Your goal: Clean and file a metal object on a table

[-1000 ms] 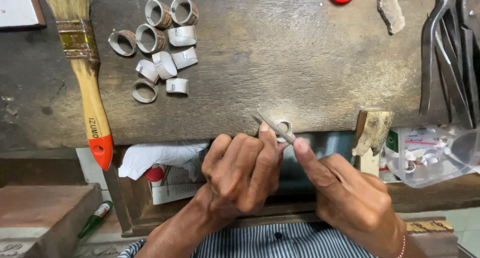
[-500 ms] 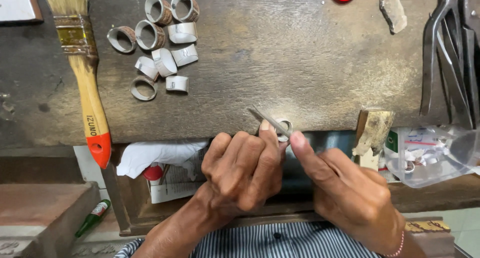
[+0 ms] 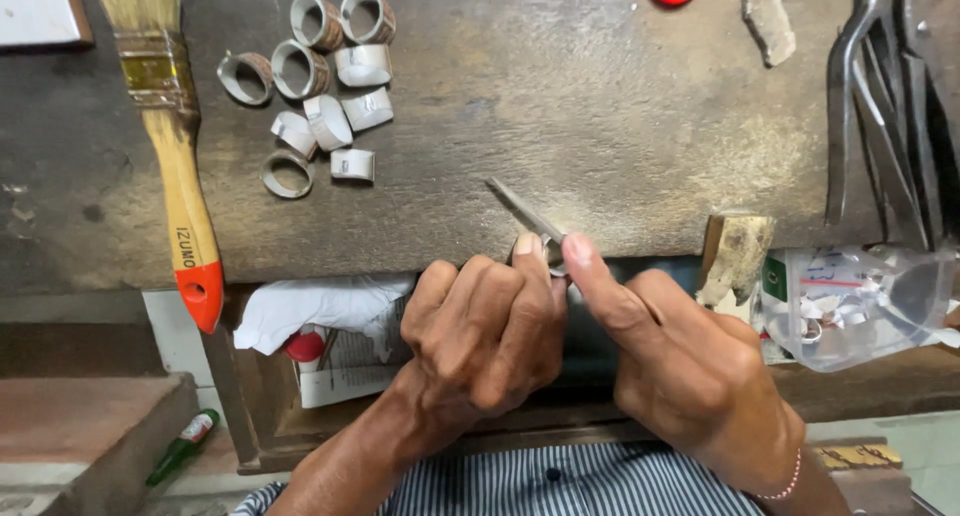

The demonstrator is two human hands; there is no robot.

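Both my hands meet at the front edge of a worn dark workbench (image 3: 600, 106). My left hand (image 3: 485, 326) is closed, and its fingertips pinch a small metal ring (image 3: 553, 264) that is almost hidden between the fingers. My right hand (image 3: 680, 366) grips a thin metal file (image 3: 525, 214), with the thumb pressed along it. The file's tip points up and to the left over the bench. The file passes by the ring where the two hands touch.
Several metal ring bands (image 3: 320, 86) lie at the upper left beside a paintbrush (image 3: 175, 156) with an orange-tipped handle. Pliers (image 3: 890, 96) lie at the right. A wooden peg (image 3: 738, 256), a clear plastic bag (image 3: 860, 301) and a white cloth (image 3: 320, 311) sit at the bench front.
The file's tip has slid farther up and left across the bench. The ring, plainly seen before, is now mostly covered by my fingertips. Both hands stay in place.
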